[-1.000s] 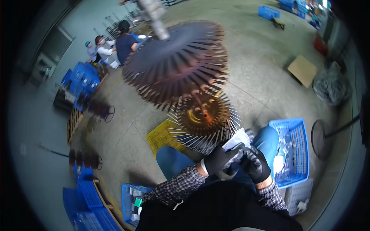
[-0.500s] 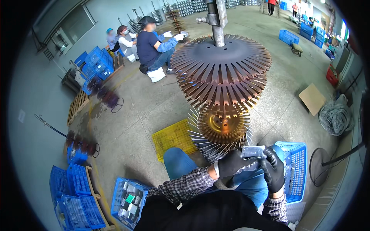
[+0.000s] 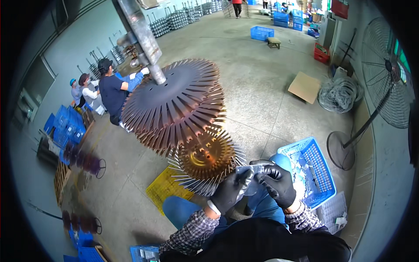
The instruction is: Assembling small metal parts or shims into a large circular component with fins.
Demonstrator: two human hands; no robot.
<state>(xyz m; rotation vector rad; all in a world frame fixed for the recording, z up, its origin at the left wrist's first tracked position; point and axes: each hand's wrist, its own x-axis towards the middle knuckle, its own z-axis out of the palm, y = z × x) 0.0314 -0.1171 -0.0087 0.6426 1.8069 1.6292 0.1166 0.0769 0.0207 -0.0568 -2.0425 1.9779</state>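
In front of my lap, both hands wear black gloves. My left hand point(image 3: 230, 191) grips the near side of a small flat rectangular plate point(image 3: 248, 168), silvery and partly see-through, with its thumb along it. My right hand point(image 3: 278, 183) pinches the plate's right end between thumb and fingers. Whether it is bare metal or wrapped in film I cannot make out. Just beyond my hands stands a rack of slotted brown discs point(image 3: 174, 98) on a metal post point(image 3: 142, 37). Below them, a ring of thin silvery prongs point(image 3: 203, 185) surrounds gold-coloured discs point(image 3: 205, 155).
To my right stands a blue basket point(image 3: 322, 174) of clear and whitish scraps. A yellow crate point(image 3: 163, 187) lies beneath the rack; another blue basket point(image 3: 142, 252) is at the lower edge. Right: standing fan point(image 3: 342, 148), wire coil point(image 3: 340, 94), cardboard point(image 3: 304, 87). A seated co-worker point(image 3: 111, 91) is at far left.
My view has swung right, so the rack appears further left and tilted, and the fan shows. Both hands still hold the plate, which now looks more see-through and flatter.
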